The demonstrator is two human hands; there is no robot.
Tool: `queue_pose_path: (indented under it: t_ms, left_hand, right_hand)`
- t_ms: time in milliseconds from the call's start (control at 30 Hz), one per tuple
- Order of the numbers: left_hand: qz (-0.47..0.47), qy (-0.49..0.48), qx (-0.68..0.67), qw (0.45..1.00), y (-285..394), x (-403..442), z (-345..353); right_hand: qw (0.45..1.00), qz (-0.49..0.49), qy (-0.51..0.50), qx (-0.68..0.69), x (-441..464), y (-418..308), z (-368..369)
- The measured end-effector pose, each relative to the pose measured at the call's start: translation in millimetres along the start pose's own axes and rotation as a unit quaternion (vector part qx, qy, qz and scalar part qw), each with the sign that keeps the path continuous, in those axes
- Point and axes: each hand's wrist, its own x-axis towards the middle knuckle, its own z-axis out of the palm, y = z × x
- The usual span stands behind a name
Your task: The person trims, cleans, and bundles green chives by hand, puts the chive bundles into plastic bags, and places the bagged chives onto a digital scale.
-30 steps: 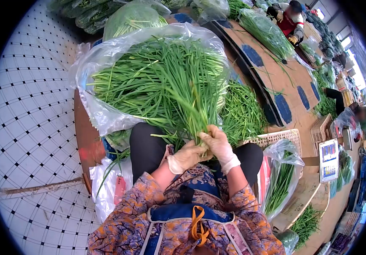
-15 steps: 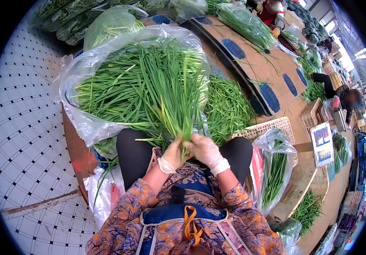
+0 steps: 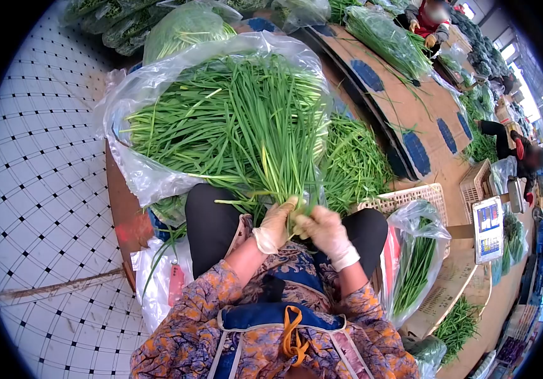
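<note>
Long flat-leaved garlic chives (image 3: 284, 145) fan out in front of me, their stem ends gathered between my knees. My left hand (image 3: 274, 228), in a thin whitish glove, is closed around the bunch's lower stems. Just to its right, my gloved right hand (image 3: 323, 234) is curled with the fingertips pinched beside the stem ends. What it pinches is blurred and I cannot make it out. Behind the bunch, a large clear plastic bag (image 3: 120, 158) lies spread wide under a thick heap of chives (image 3: 183, 126).
Shorter green stalks (image 3: 357, 161) lie right of the heap. A plastic crate (image 3: 432, 196), a bag of chives (image 3: 413, 265) and a scale display (image 3: 488, 228) stand on my right. A long cardboard-covered bench (image 3: 404, 101) runs behind. Two people work at the upper right. Tiled floor (image 3: 50, 189) is on the left.
My right hand has moved away from my left, opening a small gap between them. The bunch's tops sit lower over the heap. The whole view has shifted slightly.
</note>
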Motion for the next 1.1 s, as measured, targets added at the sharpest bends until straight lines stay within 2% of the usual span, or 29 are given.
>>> queue_pose_path:
  t_ms: [33, 67, 100, 167, 200, 233, 300, 333, 367, 400, 433, 500, 567, 600, 667, 700, 767, 800, 833, 900, 933, 967, 1033, 1067, 1100]
  left_hand:
    - [-0.005, 0.029, 0.005, 1.000, 6, -5, 12]
    - [0.002, 0.118, 0.009, 0.993, 9, -11, 26]
    - [0.003, 0.118, 0.007, 0.993, 7, -7, 20]
    - [-0.029, 0.084, -0.011, 0.996, 1, 3, 3]
    - [-0.022, 0.112, -0.009, 0.993, -2, 2, 8]
    - [-0.023, 0.111, -0.008, 0.993, -5, 2, 11]
    - [0.012, 0.123, 0.018, 0.992, -9, 4, 18]
    - [0.012, 0.124, 0.017, 0.992, -12, 6, 19]
    - [0.042, 0.121, 0.066, 0.990, -16, 7, 18]
    - [0.072, 0.118, 0.116, 0.984, -20, 11, 17]
    - [0.102, 0.114, 0.167, 0.974, -21, 13, 19]
    - [0.068, 0.131, 0.018, 0.989, -22, 13, 29]
    - [0.053, 0.109, 0.051, 0.991, -22, 17, 20]
    - [0.055, 0.108, 0.049, 0.991, -19, 14, 19]
    - [0.051, 0.018, 0.112, 0.992, -9, -2, 19]
    - [0.051, 0.018, 0.111, 0.992, 1, -12, 23]
    - [0.003, -0.117, -0.060, 0.991, 24, -32, 28]
    - [-0.007, -0.175, -0.091, 0.980, 23, -27, 16]
    - [-0.088, -0.175, -0.167, 0.966, 25, -25, 0]
    - [-0.161, -0.116, -0.189, 0.962, 17, -18, -5]
    - [-0.045, -0.057, -0.017, 0.997, 14, -18, 1]
    - [-0.046, -0.057, -0.016, 0.997, 12, -16, 1]
    - [-0.009, -0.085, 0.000, 0.996, 12, -12, 4]
    - [0.017, -0.094, -0.045, 0.994, 9, -8, 8]
    - [0.017, -0.094, -0.044, 0.994, 14, -10, 14]
  right_hand:
    - [0.991, 0.068, 0.012, 0.117, 1, -8, -9]
    - [0.993, 0.040, 0.057, 0.098, 3, -20, -22]
    - [0.992, 0.011, 0.102, 0.078, 10, -31, -35]
    - [0.957, -0.066, 0.183, 0.215, 33, -36, -56]
    - [0.955, -0.001, 0.202, 0.217, 42, -40, -65]
    - [0.955, -0.002, 0.203, 0.217, 46, -40, -62]
    - [0.983, 0.124, 0.134, -0.029, 56, -46, -43]
    - [0.990, 0.055, 0.115, -0.061, 57, -33, -24]
    - [0.974, -0.033, 0.126, -0.184, 62, -18, -6]
    - [0.956, -0.072, 0.119, -0.258, 60, -30, 7]
    - [0.928, -0.070, 0.089, -0.355, 64, -33, 18]
    - [0.879, -0.043, 0.049, -0.471, 78, -23, 34]
    - [0.877, -0.067, 0.043, -0.473, 82, -11, 31]
    - [0.889, -0.102, 0.066, -0.441, 77, -11, 28]
    - [0.908, -0.189, 0.089, -0.363, 61, -16, 16]
    - [0.908, -0.189, 0.089, -0.364, 52, -17, 12]
    - [0.908, -0.257, 0.099, -0.315, 31, -15, 9]
    - [0.901, -0.266, 0.067, -0.336, 22, -16, 11]
    - [0.893, -0.274, 0.034, -0.356, 14, -16, 12]
    - [0.896, -0.340, -0.015, -0.286, 7, -8, 20]
    - [0.899, -0.334, -0.036, -0.280, 2, -9, 22]
    - [0.902, -0.329, -0.057, -0.275, -1, -11, 23]
    - [0.933, -0.304, 0.009, -0.192, -2, -11, 15]
    - [0.972, -0.213, 0.002, -0.102, -2, -14, 4]
    - [0.991, -0.114, -0.005, 0.076, -3, -14, -1]
